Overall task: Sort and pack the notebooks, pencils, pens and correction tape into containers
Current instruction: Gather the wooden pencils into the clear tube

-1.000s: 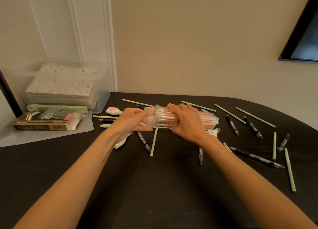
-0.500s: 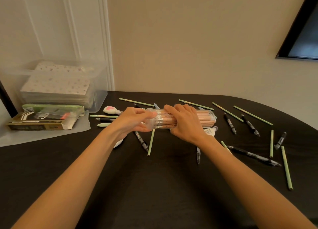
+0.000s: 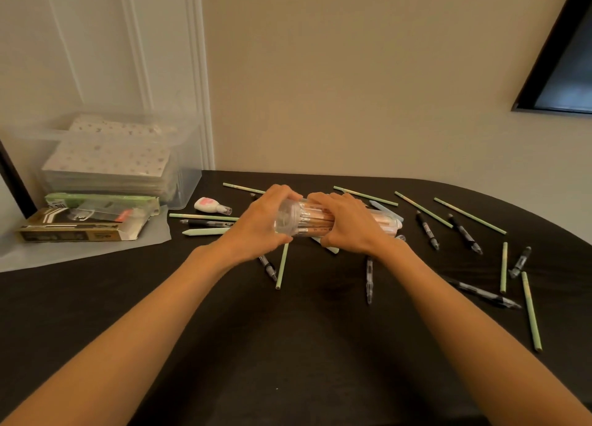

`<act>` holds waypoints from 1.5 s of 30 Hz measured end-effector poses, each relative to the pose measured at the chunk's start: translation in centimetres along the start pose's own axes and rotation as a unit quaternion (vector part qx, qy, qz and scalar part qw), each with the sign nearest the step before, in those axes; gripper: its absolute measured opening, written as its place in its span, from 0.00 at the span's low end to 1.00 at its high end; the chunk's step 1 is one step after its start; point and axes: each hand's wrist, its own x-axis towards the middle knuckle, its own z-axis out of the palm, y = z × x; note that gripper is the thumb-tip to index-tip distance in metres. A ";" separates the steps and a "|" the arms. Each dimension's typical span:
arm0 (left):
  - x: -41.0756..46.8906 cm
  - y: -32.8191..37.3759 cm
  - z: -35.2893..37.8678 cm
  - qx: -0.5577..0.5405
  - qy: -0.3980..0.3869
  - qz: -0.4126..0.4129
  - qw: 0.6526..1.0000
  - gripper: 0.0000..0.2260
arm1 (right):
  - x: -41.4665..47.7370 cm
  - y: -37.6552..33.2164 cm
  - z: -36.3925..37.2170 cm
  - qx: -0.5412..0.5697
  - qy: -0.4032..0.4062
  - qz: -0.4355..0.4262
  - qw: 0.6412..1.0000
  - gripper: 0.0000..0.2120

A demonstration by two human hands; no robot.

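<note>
A clear plastic tube (image 3: pixel 312 219) packed with pink pencils lies on its side just above the black table. My left hand (image 3: pixel 262 225) grips its round lid end, and my right hand (image 3: pixel 347 225) is curled over the tube's body. Loose green pencils (image 3: pixel 282 265) and black pens (image 3: pixel 427 230) are scattered around both hands. A white correction tape (image 3: pixel 209 205) lies to the left of the tube. Notebooks (image 3: pixel 105 161) are stacked in a clear bin (image 3: pixel 184 188) at the far left.
A gold-and-black box (image 3: pixel 80 231) and a green pack (image 3: pixel 102 198) sit on a translucent sheet (image 3: pixel 83 252) in front of the bin. More pencils and pens, including a black pen (image 3: pixel 483 294), lie at the right. The table's edge curves at the far right.
My left hand has closed the lid end onto the tube, and the tube has turned so its round end faces me more. My right hand keeps its hold.
</note>
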 end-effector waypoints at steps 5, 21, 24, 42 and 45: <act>0.6 0.7 -0.8 -0.140 -0.034 -0.199 0.969 0.34 | -0.4 -0.8 0.1 -0.032 0.050 -0.001 0.998 0.36; 2.3 -3.3 -4.3 -0.104 0.007 -0.045 0.994 0.18 | 7.5 -1.6 -3.2 0.194 -0.247 -0.036 0.949 0.31; 4.9 -5.3 -5.9 -0.170 0.022 -0.082 0.982 0.16 | 11.5 -1.6 -3.2 0.204 -0.278 -0.024 0.938 0.29; 14.8 -12.1 -26.3 -0.340 0.270 -0.415 0.800 0.15 | 32.3 -9.2 -10.8 0.104 -0.258 -0.008 0.961 0.27; 14.8 -14.8 -27.0 -0.276 0.274 -0.489 0.781 0.14 | 34.2 -9.9 -9.2 0.126 -0.214 0.023 0.968 0.27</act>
